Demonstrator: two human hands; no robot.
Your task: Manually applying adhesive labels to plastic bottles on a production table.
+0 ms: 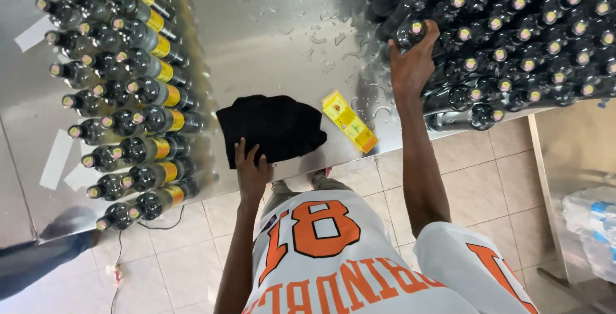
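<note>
Where the head camera looks straight down, a steel table (269,25) runs across the far half of the picture, wet with scattered drops near its middle. The person's left hand (251,171) lies flat on the near edge of a folded black cloth (273,126), fingers spread and pressing down on it; the grip there is wide and closes on nothing. The cloth sits at the near rim of the table, about midway between two crowds of bottles.

The right hand (412,62) reaches farther and to the right, its fingers curled over the neck of one dark bottle (416,30) at the left edge of the unlabelled bottles (520,38), so this grip is narrow and holds that bottle near its pink cap. The bottle stands touching its neighbours, which are packed tight, filling the far right of the table.

Between the two hands, just right of the cloth, a small yellow box (350,121) lies flat on the steel at an angle, apart from both.

On the left, a second group of dark bottles with yellow labels (138,95) stands in rows, running from far to near along the table. White paper strips (56,158) lie beyond them on the far left. Below the table edge the floor is pale tile (487,166), and a pack of clear water bottles (593,227) sits at the right.
</note>
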